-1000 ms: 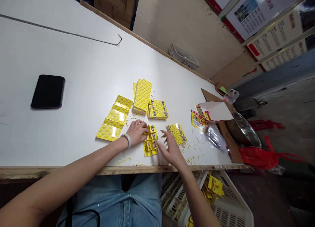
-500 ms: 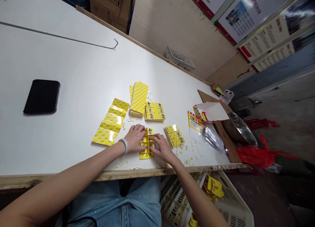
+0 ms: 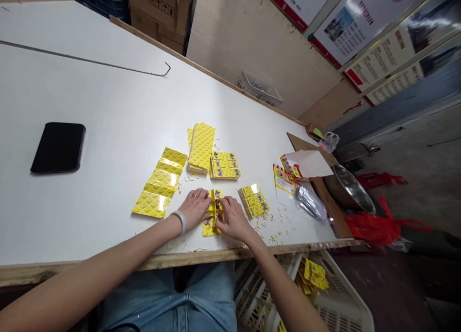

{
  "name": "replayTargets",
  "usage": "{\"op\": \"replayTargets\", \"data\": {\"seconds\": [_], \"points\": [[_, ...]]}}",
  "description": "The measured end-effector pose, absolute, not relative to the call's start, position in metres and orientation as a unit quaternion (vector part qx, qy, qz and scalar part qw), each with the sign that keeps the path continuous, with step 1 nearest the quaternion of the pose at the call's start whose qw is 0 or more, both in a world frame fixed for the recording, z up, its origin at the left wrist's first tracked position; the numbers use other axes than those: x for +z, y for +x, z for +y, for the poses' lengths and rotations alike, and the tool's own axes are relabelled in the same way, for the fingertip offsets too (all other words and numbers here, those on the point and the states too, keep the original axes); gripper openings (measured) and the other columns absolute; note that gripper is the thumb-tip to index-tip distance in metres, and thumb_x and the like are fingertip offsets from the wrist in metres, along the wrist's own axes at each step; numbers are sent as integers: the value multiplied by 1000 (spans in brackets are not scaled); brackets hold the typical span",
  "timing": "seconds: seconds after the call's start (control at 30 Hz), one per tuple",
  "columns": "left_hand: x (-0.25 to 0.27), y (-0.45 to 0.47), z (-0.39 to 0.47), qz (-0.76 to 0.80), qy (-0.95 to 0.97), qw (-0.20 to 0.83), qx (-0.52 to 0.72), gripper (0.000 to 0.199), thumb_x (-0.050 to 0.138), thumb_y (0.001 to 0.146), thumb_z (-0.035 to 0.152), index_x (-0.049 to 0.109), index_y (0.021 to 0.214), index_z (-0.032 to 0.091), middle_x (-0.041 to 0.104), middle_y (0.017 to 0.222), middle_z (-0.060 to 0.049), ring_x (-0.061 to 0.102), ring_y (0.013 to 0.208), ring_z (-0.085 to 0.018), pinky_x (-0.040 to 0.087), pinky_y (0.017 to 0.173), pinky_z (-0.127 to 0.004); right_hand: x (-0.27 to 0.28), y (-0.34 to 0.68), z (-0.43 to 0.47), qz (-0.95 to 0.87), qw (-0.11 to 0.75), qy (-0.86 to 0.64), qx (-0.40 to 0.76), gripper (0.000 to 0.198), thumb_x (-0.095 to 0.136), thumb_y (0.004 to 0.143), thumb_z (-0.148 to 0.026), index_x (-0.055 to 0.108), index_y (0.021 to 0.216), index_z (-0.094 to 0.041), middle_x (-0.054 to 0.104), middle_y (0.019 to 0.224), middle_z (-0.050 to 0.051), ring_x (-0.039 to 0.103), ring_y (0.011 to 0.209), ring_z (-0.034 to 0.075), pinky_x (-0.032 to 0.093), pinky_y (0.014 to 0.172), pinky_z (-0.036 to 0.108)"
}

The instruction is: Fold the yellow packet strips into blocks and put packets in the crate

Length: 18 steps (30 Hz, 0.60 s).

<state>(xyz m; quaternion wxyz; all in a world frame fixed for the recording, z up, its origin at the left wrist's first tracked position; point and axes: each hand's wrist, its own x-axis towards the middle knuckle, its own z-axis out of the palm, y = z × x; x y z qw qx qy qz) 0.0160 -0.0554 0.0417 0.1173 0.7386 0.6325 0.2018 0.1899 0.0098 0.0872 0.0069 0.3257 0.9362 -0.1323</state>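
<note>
A small yellow patterned card piece lies near the table's front edge, with folded walls standing up from it in a cross. My left hand grips its left side with curled fingers and thumb. On the right side, my right hand pinches the upright walls. Fingers hide part of the piece. To the right sits a stack of printed yellow cards, and a similar card stack lies beyond the hands. Beside that rises a pile of longer yellow patterned strips. A creased yellow sheet rests at the left.
A black phone and a long hooked metal rod lie on the white table. Card scraps are scattered at right. Further right are an open box and plastic bags. Below the edge stands a crate holding yellow pieces.
The upright walls of the card piece between my hands now stand apart in a clearer cross. Both hands stay on it, with fingers slightly shifted. The view has tilted a little.
</note>
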Motion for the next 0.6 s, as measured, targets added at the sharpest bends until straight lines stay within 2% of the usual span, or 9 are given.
{"op": "replayTargets", "data": {"seconds": [0.1,0.23,0.3,0.47,0.6], "points": [[39,14,-54,628,736,129,217,40,64,76,39,52,109,20,48,113,-9,39,112,-28,33,95,-43,99,196,15,941,42,285,-178,55,60,76,-29,43,127,-20,46,118,9,45,107,23,39,94,39],[36,12,-55,628,730,137,232,42,63,75,41,51,110,20,47,114,-10,38,113,-28,31,96,-44,103,215,11,949,61,244,-188,83,71,68,-47,33,138,-23,38,133,12,37,122,27,34,102,43],[35,12,-55,625,729,140,240,40,60,77,40,51,111,20,47,115,-10,37,114,-28,30,97,-45,96,223,8,956,51,238,-166,90,73,63,-53,33,139,-24,36,137,13,35,124,29,33,103,46],[34,13,-56,617,736,140,241,36,58,80,33,50,113,22,47,116,-10,36,116,-28,29,98,-46,78,229,13,964,-7,233,-127,71,68,71,-52,43,133,-27,45,130,12,42,118,27,38,98,47],[36,13,-56,620,736,137,234,37,61,78,32,51,112,22,47,115,-10,37,114,-28,30,96,-45,79,228,20,975,1,193,-112,59,60,81,-44,42,134,-27,46,130,13,44,118,27,41,96,48]]}}
